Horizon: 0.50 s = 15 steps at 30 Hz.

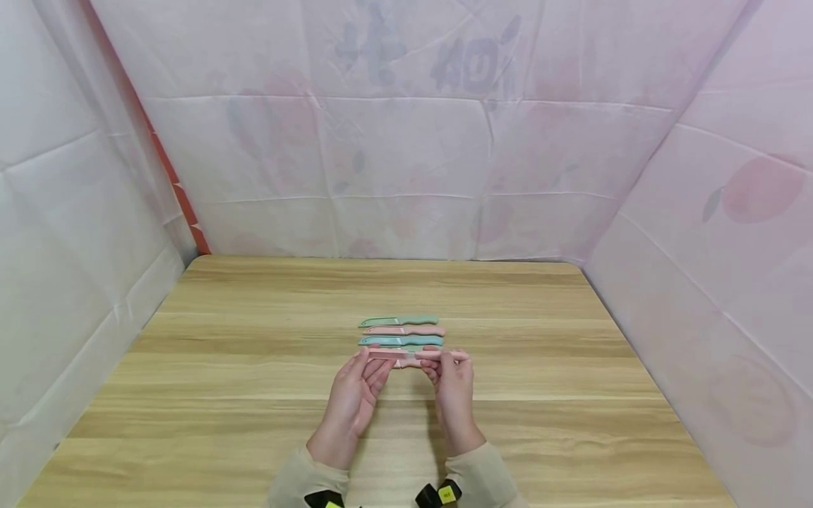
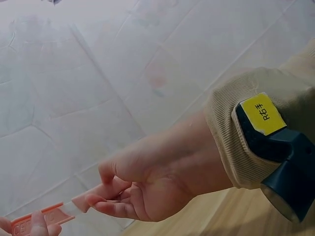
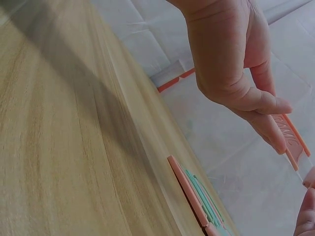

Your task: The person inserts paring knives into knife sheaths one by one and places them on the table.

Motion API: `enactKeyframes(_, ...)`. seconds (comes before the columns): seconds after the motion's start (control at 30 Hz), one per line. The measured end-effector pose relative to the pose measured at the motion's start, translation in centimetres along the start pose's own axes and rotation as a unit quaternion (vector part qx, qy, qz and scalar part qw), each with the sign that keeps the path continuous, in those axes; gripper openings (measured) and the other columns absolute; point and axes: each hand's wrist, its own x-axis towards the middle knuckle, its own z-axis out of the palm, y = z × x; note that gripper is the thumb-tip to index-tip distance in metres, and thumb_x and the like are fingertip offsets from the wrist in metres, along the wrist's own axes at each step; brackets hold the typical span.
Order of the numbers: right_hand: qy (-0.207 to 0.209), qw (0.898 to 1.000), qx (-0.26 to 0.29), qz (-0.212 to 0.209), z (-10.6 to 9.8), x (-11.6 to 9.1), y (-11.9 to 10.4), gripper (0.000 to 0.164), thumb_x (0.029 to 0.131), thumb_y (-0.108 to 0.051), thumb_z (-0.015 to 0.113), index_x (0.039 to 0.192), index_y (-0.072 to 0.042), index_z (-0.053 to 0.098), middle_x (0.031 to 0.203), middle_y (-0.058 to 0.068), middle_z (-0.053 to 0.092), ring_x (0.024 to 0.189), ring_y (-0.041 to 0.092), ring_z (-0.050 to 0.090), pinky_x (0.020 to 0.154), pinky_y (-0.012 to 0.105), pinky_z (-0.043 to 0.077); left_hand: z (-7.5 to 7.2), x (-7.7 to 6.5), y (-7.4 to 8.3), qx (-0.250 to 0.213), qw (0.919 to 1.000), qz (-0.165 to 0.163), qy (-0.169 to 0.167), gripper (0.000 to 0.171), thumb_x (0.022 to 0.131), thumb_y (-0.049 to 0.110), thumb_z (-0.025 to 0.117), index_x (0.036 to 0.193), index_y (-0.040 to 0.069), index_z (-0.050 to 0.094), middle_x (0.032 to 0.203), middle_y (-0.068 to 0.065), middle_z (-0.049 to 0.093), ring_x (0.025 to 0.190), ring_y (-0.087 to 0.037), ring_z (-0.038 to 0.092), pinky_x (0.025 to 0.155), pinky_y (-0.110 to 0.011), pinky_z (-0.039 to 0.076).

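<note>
Between my two hands, above the table, is a pink ceramic paring knife partly drawn from its sheath. My left hand (image 1: pixel 352 398) pinches the pink sheath (image 1: pixel 386 354); raised lettering shows on the sheath in both wrist views. My right hand (image 1: pixel 454 398) grips the pink handle (image 2: pixel 82 201). A short stretch of white blade (image 2: pixel 68 208) is bare between sheath and handle. Beyond the hands lie a green knife (image 1: pixel 400 321), a pink knife (image 1: pixel 406 330) and a blue knife (image 1: pixel 400 341) in a row. Nearer ones, including another pink knife (image 1: pixel 406 364), are partly hidden.
The wood-grain table (image 1: pixel 254 395) stretches out around the hands. White printed sheeting (image 1: pixel 406 155) hangs behind it and at both sides. Black wrist cameras (image 1: pixel 438 493) with yellow labels are strapped over the beige sleeves.
</note>
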Motion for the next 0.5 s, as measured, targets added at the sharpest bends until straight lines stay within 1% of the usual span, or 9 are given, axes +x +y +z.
enactKeyframes(0.1,0.003,1.0,0.004,-0.002,-0.08,0.16,0.0,0.011,0.097,-0.001,0.035,0.104,0.006,0.03,0.084,0.01,0.064,0.064,0.008,0.059,0.063,0.019,0.052,0.18,0.12,0.03,0.008,1.0,0.002,-0.003,0.042,0.103,0.022,0.035,0.132,-0.009,0.036,0.11,-0.017,0.064,0.097,-0.017,0.064,0.08,-0.022,0.05)
enactKeyframes(0.23,0.012,1.0,0.008,0.0,-0.08,0.29,-0.06,0.004,0.097,-0.001,0.035,0.099,0.001,0.032,0.078,0.005,0.065,0.064,0.008,0.059,0.062,0.018,0.052,0.4,0.24,0.07,0.008,1.0,0.001,-0.005,0.043,0.103,0.022,0.035,0.132,-0.01,0.035,0.108,-0.015,0.065,0.097,-0.016,0.064,0.079,-0.02,0.05)
enactKeyframes(0.33,0.015,1.0,0.012,0.005,0.06,0.18,-0.13,0.004,0.097,-0.001,0.037,0.098,0.0,0.033,0.077,0.005,0.065,0.063,0.008,0.058,0.062,0.017,0.051,0.44,0.23,0.06,0.006,1.0,-0.003,-0.002,0.042,0.103,0.021,0.033,0.133,-0.009,0.035,0.107,-0.013,0.065,0.096,-0.015,0.064,0.077,-0.019,0.05)
enactKeyframes(0.5,0.017,1.0,0.023,0.013,0.35,0.1,-0.18,0.005,0.096,-0.001,0.038,0.099,0.0,0.033,0.077,0.006,0.065,0.063,0.008,0.059,0.061,0.017,0.051,0.44,0.23,0.03,0.005,1.0,-0.003,-0.001,0.042,0.103,0.022,0.033,0.133,-0.009,0.035,0.109,-0.014,0.064,0.096,-0.015,0.064,0.076,-0.018,0.05)
